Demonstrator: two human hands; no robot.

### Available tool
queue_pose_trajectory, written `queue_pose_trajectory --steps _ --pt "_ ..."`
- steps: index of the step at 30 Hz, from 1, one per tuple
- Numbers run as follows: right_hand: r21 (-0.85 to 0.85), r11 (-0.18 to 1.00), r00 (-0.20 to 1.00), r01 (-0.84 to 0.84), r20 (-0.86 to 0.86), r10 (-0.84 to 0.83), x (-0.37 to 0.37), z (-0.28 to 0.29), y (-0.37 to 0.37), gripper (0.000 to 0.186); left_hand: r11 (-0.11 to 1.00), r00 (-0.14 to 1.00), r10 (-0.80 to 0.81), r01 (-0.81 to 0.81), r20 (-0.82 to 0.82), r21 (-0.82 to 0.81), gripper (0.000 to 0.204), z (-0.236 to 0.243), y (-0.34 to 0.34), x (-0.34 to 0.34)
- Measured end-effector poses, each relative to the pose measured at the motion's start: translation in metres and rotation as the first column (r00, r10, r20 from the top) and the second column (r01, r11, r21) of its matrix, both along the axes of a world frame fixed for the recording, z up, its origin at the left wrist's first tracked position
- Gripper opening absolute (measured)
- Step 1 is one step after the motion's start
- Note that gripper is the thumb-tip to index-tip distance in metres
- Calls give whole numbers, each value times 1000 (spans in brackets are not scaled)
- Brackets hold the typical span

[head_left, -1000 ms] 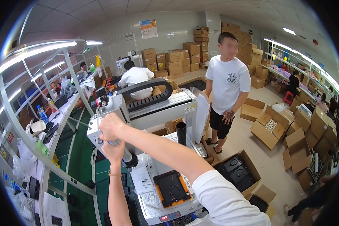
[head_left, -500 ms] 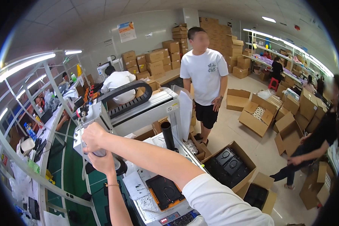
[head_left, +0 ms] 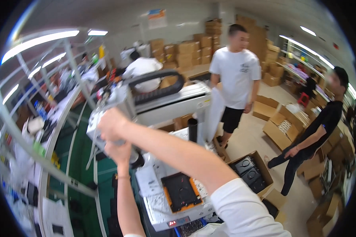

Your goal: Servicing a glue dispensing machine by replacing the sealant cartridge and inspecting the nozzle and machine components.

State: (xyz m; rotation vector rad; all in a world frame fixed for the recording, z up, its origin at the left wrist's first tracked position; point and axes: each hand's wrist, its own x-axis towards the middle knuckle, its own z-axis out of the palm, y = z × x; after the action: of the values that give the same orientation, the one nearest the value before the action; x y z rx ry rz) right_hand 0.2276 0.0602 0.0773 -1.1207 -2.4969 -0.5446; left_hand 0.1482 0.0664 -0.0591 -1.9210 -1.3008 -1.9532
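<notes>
My right forearm crosses the picture from the lower right. My right hand [head_left: 112, 124] is closed at the head of a white gantry machine [head_left: 170, 104]. Just below it is my left hand [head_left: 118, 151], its fingers curled too. What they grip is hidden between them; a dark round part [head_left: 137, 160] shows beside the left hand. Under my right arm lies an orange fixture [head_left: 198, 189] with a black panel [head_left: 180, 191] in it, on the machine's white bed [head_left: 146, 181]. A black tube [head_left: 192, 130] stands upright behind my right forearm.
On the left run a metal frame [head_left: 31, 140] and a green conveyor [head_left: 81, 154]. Right of the machine sits a carton [head_left: 265, 158] with black parts. A person in a white shirt [head_left: 235, 77] stands beyond it, and another in black [head_left: 320, 122] walks at the right.
The whole view has shifted, so the machine and my arms appear farther right. Both hands stay closed at the machine head. The person in black has stepped and come more into view.
</notes>
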Motion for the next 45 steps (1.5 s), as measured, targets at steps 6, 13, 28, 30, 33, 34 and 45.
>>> queue_pose_trajectory --steps 6,13,28,30,33,34,45 --pt "-74 989 991 127 -24 -129 -17 -1 1 26 981 988 -153 156 39 -117 43 2 4 -17" --pt "-96 995 995 -14 96 24 13 14 2 51 934 926 343 -354 -158 -46 58 12 -24 1" --pt "-57 997 994 56 93 -50 -7 9 3 31 992 997 -18 9 -72 -122 45 1 -4 -14" --pt "-89 980 984 179 27 -178 -10 7 2 31 993 995 -90 87 -36 -74 43 2 0 -15" --pt "-68 970 971 235 61 -231 -12 7 1 38 986 988 -149 146 -34 -80 42 3 -2 -17" --pt "-66 970 971 233 63 -229 -10 6 -1 38 981 988 -139 129 -63 -145 43 4 -5 -16" --pt "-257 957 988 134 -46 -150 37 19 -22 80 976 988 95 -67 124 -208 61 19 -24 7"
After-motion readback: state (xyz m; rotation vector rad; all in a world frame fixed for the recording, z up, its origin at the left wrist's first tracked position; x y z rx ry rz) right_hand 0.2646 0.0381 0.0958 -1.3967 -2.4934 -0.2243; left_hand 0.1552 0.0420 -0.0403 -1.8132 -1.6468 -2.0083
